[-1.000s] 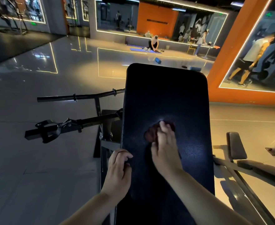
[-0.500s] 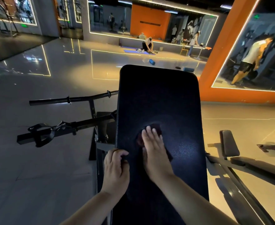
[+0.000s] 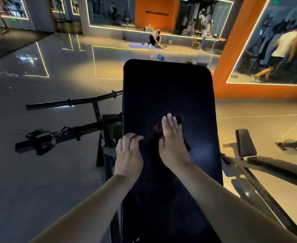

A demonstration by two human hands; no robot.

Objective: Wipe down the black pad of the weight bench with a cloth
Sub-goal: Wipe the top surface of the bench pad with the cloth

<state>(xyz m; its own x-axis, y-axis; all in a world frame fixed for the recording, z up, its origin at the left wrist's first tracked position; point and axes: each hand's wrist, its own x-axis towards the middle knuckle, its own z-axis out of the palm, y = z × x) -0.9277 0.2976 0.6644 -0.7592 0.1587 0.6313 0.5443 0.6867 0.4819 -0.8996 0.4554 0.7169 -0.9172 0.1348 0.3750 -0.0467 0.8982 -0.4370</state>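
Pad [image 3: 168, 88]: long, black, rounded far corners, finely grained, dull sheen low on its right side; runs straight away from the person, filling the middle of the view. Cloth [image 3: 156, 128]: dark red, bunched, lying near the pad's middle, mostly covered, with bits showing past the fingertips and at both sides of the palm. Right hand [image 3: 172, 141] lies flat on the cloth, fingers straight and together, pressing down. Left hand [image 3: 129, 153] clasps the pad's left edge, fingers curled over onto the top surface, just beside the right hand. Bare pad beyond the cloth up to the far end, and more below the wrists. Left of the pad: a bar [image 3: 70, 102] and a frame arm [image 3: 65, 135] stick out sideways over the floor [image 3: 47, 181]. Right: a small cushion [image 3: 245, 142] on its own frame, apart from the pad. Wide glossy floor ahead; orange wall [image 3: 232, 67] far right.
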